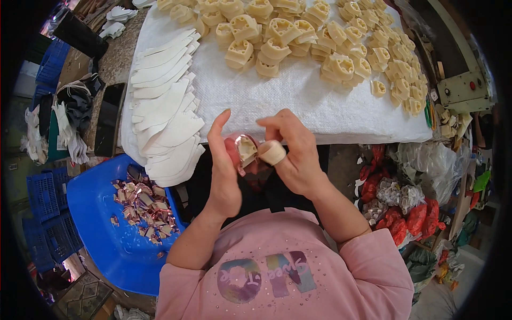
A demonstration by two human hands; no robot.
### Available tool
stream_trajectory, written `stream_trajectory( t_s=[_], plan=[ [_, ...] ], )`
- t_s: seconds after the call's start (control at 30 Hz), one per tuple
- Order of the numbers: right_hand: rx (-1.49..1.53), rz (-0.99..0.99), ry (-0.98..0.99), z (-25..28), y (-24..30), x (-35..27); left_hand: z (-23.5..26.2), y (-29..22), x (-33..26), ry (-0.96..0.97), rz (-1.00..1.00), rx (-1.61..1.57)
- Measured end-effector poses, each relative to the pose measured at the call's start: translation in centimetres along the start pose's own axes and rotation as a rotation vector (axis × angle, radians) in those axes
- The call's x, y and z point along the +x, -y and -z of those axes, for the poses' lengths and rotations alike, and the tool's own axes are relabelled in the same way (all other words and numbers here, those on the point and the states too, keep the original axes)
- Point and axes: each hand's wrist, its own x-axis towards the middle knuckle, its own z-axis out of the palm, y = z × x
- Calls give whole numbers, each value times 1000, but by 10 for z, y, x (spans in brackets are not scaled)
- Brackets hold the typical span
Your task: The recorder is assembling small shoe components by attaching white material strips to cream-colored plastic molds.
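One dark, blank-screened phone [109, 118] lies flat at the left edge of the surface [114, 58]; red plastic bags [397, 221] bunch lower right.

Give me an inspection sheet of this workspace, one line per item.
Surface: white woven cloth covering the table.
Job's things: small shiny pink piece held between both hands; cream moulded parts heaped at the far side; white curved cutouts stacked on the left.
Clutter: shiny pink scraps on a blue plastic seat.
Hands: left hand and right hand both grip the piece; right thumb wears a cream wrap.
Cables: nothing seen.
Surroundings: blue crates left; red and clear bags right.
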Motion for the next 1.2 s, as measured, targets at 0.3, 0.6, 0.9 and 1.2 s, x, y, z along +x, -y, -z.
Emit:
stream_trajectory(
  t_s=[0.3, 0.6, 0.9, 1.2],
  plan=[
    [422, -366, 141, -2, -1, -6, -2, 3, 2, -16, -386, 220],
    [920, -604, 282, 8, -27, 5, 13, -15, 0, 21, -212, 454],
    [310, -105, 178, 9, -15, 4, 1, -6, 6, -44, -401, 468],
    [955, -341, 251, 2, -27, -18, -15, -6, 1, -206, -522, 608]
  ],
)
